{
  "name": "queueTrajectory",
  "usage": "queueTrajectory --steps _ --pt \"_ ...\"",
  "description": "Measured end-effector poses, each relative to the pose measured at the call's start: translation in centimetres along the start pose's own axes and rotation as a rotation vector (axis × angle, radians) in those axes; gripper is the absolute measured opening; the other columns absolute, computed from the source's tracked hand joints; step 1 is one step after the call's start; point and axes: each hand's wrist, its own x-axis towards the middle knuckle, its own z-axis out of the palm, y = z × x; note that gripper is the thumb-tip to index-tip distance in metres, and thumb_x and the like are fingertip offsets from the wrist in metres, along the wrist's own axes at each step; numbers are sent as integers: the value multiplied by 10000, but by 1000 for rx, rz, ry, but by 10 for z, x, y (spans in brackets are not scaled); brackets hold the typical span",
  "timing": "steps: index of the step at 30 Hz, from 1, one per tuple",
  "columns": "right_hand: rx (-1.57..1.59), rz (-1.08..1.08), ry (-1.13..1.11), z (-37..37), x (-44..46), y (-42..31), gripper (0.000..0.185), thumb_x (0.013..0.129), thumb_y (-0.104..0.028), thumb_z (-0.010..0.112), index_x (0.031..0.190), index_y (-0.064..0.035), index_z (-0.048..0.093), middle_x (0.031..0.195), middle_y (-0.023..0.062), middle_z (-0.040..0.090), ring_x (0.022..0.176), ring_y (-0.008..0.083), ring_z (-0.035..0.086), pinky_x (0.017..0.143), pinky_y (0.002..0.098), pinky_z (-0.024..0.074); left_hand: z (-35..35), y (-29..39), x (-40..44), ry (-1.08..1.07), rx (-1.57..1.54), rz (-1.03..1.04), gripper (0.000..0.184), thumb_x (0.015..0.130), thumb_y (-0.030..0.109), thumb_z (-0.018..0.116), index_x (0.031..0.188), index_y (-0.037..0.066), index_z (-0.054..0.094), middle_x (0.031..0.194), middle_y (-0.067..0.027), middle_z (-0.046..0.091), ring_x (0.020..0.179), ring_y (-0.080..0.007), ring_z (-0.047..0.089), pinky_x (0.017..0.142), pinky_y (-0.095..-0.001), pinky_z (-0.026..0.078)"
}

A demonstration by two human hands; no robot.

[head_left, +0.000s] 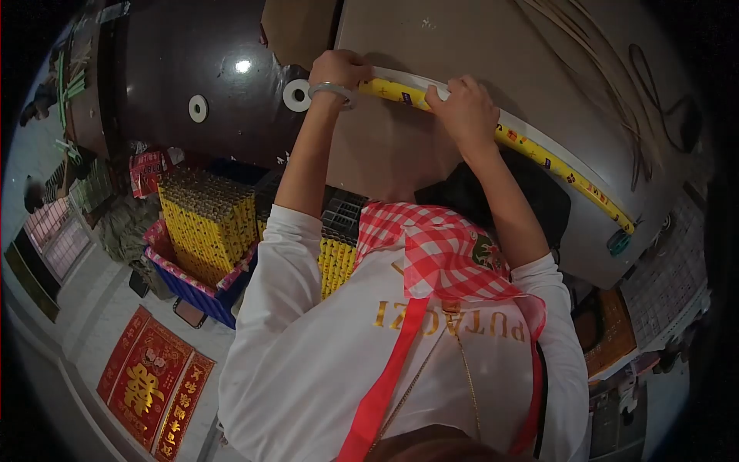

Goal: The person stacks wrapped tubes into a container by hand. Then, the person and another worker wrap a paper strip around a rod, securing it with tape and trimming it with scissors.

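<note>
A long yellow printed paper tube or rolled strip (570,175) runs across the grey-brown tabletop (431,42), with a white band along its far side. My left hand (341,69), with a bracelet at the wrist, is closed around the tube's left end. Farther along it, my right hand (467,114) has its fingers curled over the tube, the thumb toward the left hand. Both palms are hidden. Nearest to my left hand on the dark table is a white tape roll (296,95).
A second tape roll (198,108) lies on the dark tabletop (169,46). To the left, a blue basket (185,289) holds bundled yellow tubes (204,231). Thin brown strips (593,61) and a black cord (654,92) lie at right. Another person (58,185) is at far left.
</note>
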Motion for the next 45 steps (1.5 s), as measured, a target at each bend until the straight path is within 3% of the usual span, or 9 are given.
queueTrajectory --steps 2,10,17,19,22,25,35,40,45 --pt "9 -1 -5 -2 0 0 369 759 -377 519 794 -26 626 890 114 584 846 301 573 706 437 464 0 -1 2 7 2 7 234 580 279 695 777 155 709 713 -61 655 679 -214 634 663 -321 507" --pt "19 -13 -27 -2 0 1 362 755 -361 522 770 -18 637 858 115 586 832 292 573 654 448 477 -3 -3 16 -8 82 -48 631 486 342 787 989 32 565 948 -123 629 880 -269 611 729 -356 496" --pt "9 2 -27 -6 0 1 366 759 -366 524 781 -22 643 866 117 588 843 290 575 656 447 475 -7 4 13 -21 120 -95 603 485 349 793 966 50 588 915 -105 637 861 -265 617 731 -351 493" --pt "-3 39 -73 -10 -1 0 400 769 -410 526 780 -27 644 873 121 586 848 289 576 658 445 471 -7 1 19 -133 123 -116 534 489 356 792 887 46 618 875 -108 642 838 -272 621 715 -357 497" --pt "-10 49 -131 -20 -1 3 483 765 -503 525 809 -35 633 895 97 588 840 292 584 685 440 467 0 -5 22 20 131 -56 464 495 356 787 790 32 636 821 -122 644 802 -279 626 684 -373 501" --pt "-2 46 -126 -32 -5 9 529 756 -546 531 792 -31 645 893 94 588 831 293 585 663 434 468 -4 0 21 -58 167 -48 422 504 356 783 731 27 645 791 -130 644 776 -281 629 666 -380 501" --pt "202 42 51 -59 -31 62 466 753 -456 600 756 9 617 845 131 581 782 333 575 667 393 460 -10 5 17 -141 174 -57 390 544 355 769 762 50 662 787 -107 649 737 -263 632 649 -351 500" --pt "192 142 -4 -58 -41 84 419 754 -399 606 752 21 606 864 155 578 785 347 562 681 393 453 4 -15 26 23 69 -14 356 537 358 765 695 54 667 706 -104 641 693 -248 632 630 -348 490" --pt "92 168 69 -49 -37 85 403 752 -390 597 770 12 610 895 151 574 807 337 564 687 400 451 -10 6 12 -7 113 -13 354 515 364 762 607 42 647 615 -98 620 633 -233 624 593 -344 487"
